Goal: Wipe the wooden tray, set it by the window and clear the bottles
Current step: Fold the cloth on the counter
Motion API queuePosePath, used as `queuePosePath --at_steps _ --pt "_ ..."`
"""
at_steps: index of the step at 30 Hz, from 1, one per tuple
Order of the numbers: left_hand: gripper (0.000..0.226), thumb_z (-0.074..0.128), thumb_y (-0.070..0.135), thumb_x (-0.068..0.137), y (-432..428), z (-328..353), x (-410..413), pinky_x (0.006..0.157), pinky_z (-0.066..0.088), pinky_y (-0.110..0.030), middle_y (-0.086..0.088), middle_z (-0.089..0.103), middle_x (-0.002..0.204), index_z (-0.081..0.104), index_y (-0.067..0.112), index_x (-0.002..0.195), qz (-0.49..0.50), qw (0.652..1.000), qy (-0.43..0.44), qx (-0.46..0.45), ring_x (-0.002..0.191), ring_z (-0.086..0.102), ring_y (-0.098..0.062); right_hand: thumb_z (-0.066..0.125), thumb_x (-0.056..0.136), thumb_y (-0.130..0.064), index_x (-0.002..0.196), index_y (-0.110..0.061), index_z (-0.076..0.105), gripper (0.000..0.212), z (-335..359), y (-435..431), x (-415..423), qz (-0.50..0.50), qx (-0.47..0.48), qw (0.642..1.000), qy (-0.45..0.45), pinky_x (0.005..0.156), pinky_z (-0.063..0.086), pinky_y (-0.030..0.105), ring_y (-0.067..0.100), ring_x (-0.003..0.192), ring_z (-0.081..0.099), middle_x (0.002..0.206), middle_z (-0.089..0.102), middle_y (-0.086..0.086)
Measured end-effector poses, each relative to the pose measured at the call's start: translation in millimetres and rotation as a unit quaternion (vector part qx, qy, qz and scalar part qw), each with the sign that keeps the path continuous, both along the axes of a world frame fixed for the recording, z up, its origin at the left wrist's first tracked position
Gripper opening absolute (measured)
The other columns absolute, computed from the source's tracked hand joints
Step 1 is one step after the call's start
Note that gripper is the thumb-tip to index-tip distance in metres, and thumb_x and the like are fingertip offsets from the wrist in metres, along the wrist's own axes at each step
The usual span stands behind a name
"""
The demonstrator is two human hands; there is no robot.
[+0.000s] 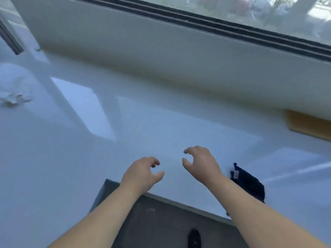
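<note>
Two hands: left hand (143,171) and right hand (200,163), both half-curled, holding nothing, above glossy white tabletop (125,126).
Tray: flat tan wooden tray (311,125), beside window (232,8), far right.
Cloth: dark blue cloth (249,183), touching right wrist.
Bottles: none visible.
Advice: probably look around for bottles; grip upright.

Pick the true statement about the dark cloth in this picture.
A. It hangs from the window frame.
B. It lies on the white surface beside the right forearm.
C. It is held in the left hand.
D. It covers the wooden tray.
B: the dark cloth lies on the white surface; both hands, left hand and right hand, are empty.
</note>
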State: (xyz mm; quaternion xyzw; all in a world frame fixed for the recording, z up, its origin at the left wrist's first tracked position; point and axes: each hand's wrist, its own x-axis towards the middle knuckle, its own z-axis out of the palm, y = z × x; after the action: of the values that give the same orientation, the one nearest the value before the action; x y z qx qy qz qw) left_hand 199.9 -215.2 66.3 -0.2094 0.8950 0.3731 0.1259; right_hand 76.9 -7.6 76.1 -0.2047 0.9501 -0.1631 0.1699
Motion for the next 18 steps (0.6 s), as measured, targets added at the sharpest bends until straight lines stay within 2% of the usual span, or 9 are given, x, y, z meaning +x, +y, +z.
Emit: queuePosePath --at_steps 3,6,9,11,13,14,16,18 --pt "0.04 0.067 0.06 0.086 79.1 -9.5 -48.2 0.079 0.046 -0.025 0.025 0.06 0.11 0.064 0.042 0.121 -0.074 0.997 -0.028 0.004 0.1 0.058 -0.001 0.057 0.096 -0.042 0.13 -0.028 0.066 0.038 -9.2 101.5 -21.0 -0.074 0.012 0.997 -0.008 0.1 0.047 0.035 0.019 0.123 0.051 0.125 0.064 -0.007" --pt "0.044 0.066 0.062 0.085 150.8 -21.3 -84.6 0.076 0.045 -0.024 0.025 0.06 0.112 0.063 0.04 0.122 -0.115 0.992 -0.055 0.002 0.099 0.058 -0.001 0.06 0.094 -0.037 0.124 -0.027 0.067 0.033 -18.1 182.6 -34.5 -0.131 0.01 0.991 0.007 0.094 0.05 0.036 0.021 0.116 0.054 0.116 0.063 -0.007" --pt "0.048 0.065 0.066 0.081 210.6 -30.8 -113.9 0.078 0.048 -0.027 0.021 0.062 0.108 0.065 0.036 0.119 -0.128 0.987 -0.101 -0.01 0.097 0.06 -0.005 0.062 0.092 -0.045 0.122 -0.027 0.065 0.035 -27.9 244.8 -45.0 -0.193 0.01 0.981 -0.009 0.086 0.049 0.033 0.018 0.11 0.054 0.111 0.059 -0.009" --pt "0.042 0.065 0.069 0.074 241.6 -33.7 -130.6 0.075 0.054 -0.031 0.018 0.064 0.092 0.067 0.034 0.098 -0.128 0.981 -0.145 -0.017 0.085 0.061 -0.008 0.061 0.085 -0.059 0.11 -0.029 0.064 0.04 -33.2 274.1 -49.0 -0.242 0.028 0.968 -0.064 0.073 0.047 0.032 0.014 0.097 0.056 0.1 0.058 -0.013" --pt "0.042 0.066 0.068 0.065 264.7 -35.2 -143.0 0.063 0.05 -0.031 0.014 0.062 0.072 0.06 0.028 0.075 -0.133 0.972 -0.191 -0.009 0.067 0.059 -0.01 0.055 0.075 -0.072 0.093 -0.026 0.063 0.05 -37.4 292.5 -50.5 -0.263 0.059 0.953 -0.137 0.06 0.046 0.032 0.01 0.078 0.059 0.088 0.064 -0.012" --pt "0.04 0.066 0.064 0.063 273.1 -36.4 -147.0 0.058 0.046 -0.029 0.013 0.061 0.066 0.057 0.026 0.07 -0.135 0.969 -0.205 0.0 0.061 0.058 -0.01 0.054 0.072 -0.075 0.088 -0.025 0.062 0.053 -40.0 298.2 -49.8 -0.259 0.064 0.948 -0.172 0.058 0.046 0.032 0.01 0.07 0.058 0.083 0.067 -0.01" --pt "0.026 0.066 0.05 0.066 283.3 -39.3 -152.7 0.055 0.043 -0.027 0.012 0.061 0.061 0.056 0.026 0.068 -0.129 0.969 -0.212 0.016 0.057 0.058 -0.01 0.059 0.074 -0.07 0.08 -0.023 0.061 0.048 -46.9 302.1 -47.4 -0.249 0.033 0.94 -0.23 0.057 0.045 0.031 0.01 0.064 0.057 0.076 0.067 -0.006" --pt "0.017 0.064 0.039 0.07 285.4 -41.6 -156.3 0.06 0.05 -0.033 0.008 0.068 0.068 0.061 0.023 0.074 -0.096 0.973 -0.204 0.054 0.064 0.066 -0.015 0.065 0.081 -0.053 0.074 -0.024 0.056 0.031 -53.0 297.4 -46.6 -0.252 -0.032 0.931 -0.263 0.057 0.044 0.029 0.009 0.062 0.056 0.071 0.063 -0.007"
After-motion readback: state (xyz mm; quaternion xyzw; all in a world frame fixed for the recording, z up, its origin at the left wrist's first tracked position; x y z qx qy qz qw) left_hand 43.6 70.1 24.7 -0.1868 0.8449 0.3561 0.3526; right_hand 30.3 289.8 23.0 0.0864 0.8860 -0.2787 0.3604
